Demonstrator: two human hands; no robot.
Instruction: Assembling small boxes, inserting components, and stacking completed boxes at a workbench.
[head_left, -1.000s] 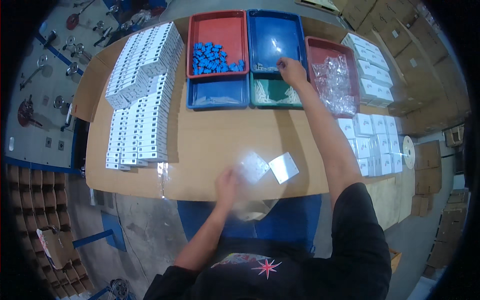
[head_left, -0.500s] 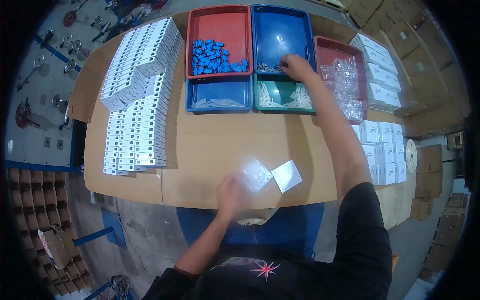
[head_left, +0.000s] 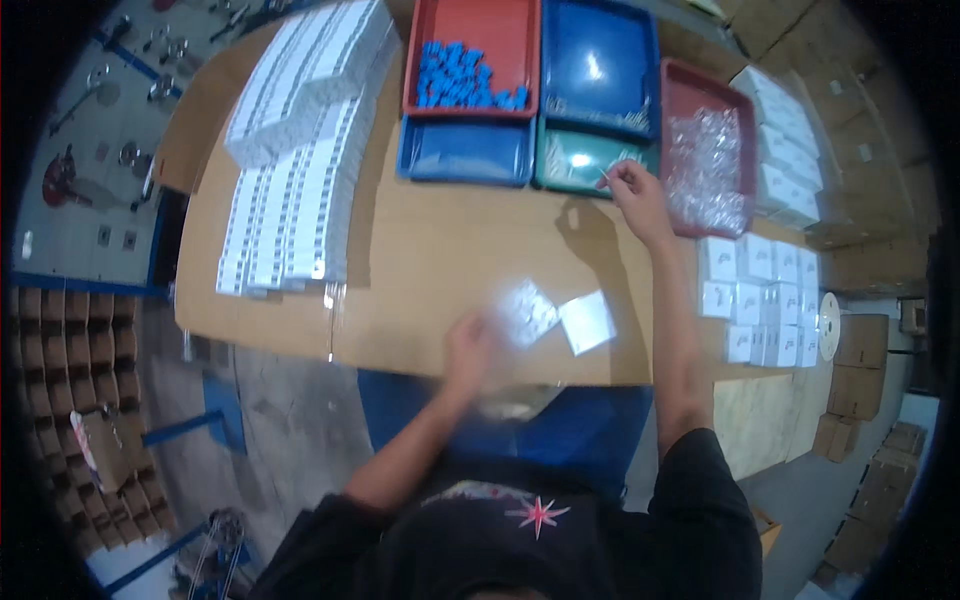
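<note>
My left hand [head_left: 468,346] rests near the table's front edge and holds a clear plastic bag [head_left: 520,312] that lies flat on the cardboard top. A small white box [head_left: 587,321] lies just to the right of the bag. My right hand [head_left: 634,193] is stretched out at the near edge of the green tray [head_left: 570,160], its fingers pinched on a thin metal pin [head_left: 603,176]. The pin is tiny and partly hidden by my fingers.
A red tray with blue parts [head_left: 463,72], a blue tray [head_left: 597,70] and a shallow blue tray [head_left: 462,152] stand at the back. A red tray with clear bags [head_left: 706,160] is on the right. White boxes are stacked left [head_left: 300,130] and right [head_left: 765,295].
My right hand has pulled back from the far blue tray to the near edge of the green tray, now pinching a pin. My left hand stays on the bag.
</note>
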